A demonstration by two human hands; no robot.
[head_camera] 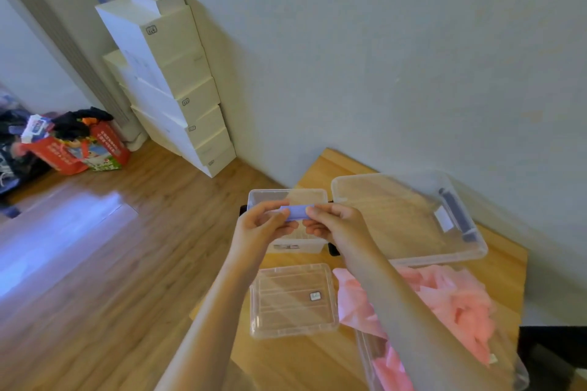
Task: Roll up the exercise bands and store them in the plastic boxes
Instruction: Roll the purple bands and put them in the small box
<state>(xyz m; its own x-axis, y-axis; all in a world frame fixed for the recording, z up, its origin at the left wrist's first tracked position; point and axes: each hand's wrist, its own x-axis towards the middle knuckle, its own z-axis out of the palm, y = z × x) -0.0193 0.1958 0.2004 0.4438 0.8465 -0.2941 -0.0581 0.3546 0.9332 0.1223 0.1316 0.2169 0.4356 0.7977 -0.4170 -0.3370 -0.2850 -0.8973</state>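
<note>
The left hand [263, 222] and the right hand [333, 222] are both raised in front of the person. Each has its fingers and thumb curled in to pinch one end of a purple band [297, 212], which looks wound into a short, tight roll and spans the gap between them. The roll is held in the air, above the small box [287, 197], an open clear one at the far edge of the table [317, 365].

Nearer the person, a clear lid [293, 300] lies flat. To the right sits a big clear tray [406, 219]; I cannot tell whether it is a lid or a shallow box. A loose heap of pink bands [451, 301] spills out of a clear bin [365, 355] under the right forearm.

The risk I see is the roll springing open. Rubber like that wants to unwind, so if either pinch slackens before the roll is down inside the box, it may uncoil. The box also sits close to the table's edge, so a careless drop could send the roll to the floor [127, 247]. The right forearm could drag the pink heap as well.
</note>
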